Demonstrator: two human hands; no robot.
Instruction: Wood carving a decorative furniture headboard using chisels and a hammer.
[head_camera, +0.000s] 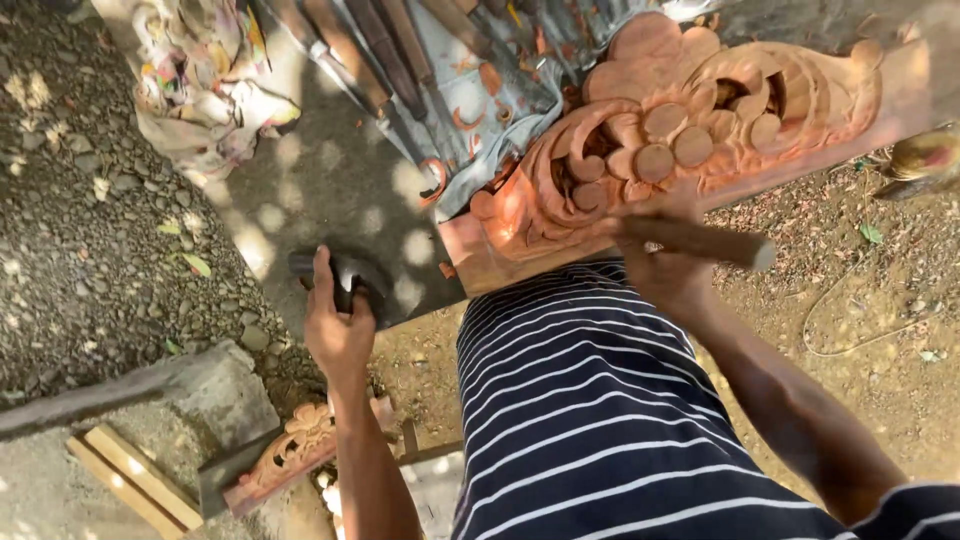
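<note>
Head view looks down on two hands at a carved wooden panel (680, 130). Left hand (338, 325), below and left of the panel's lower left corner, is closed around the dark head of a mallet (345, 275), fingers wrapped, thumb up along it. Right hand (665, 255), against the panel's lower edge, is clenched around a chisel handle (705, 242) that juts out to the right; its blade end is hidden behind the hand.

Reddish wood with scrolls and round discs cut deep, the panel looks stiff and heavy, yet thin pierced parts could chip; its plain lower rail seems the safest hold. It rests on a grey tabletop (330, 180). More chisels (380, 50) lie on cloth just left of the panel, and a smaller carved piece (295, 450) sits on the ground well below it.
</note>
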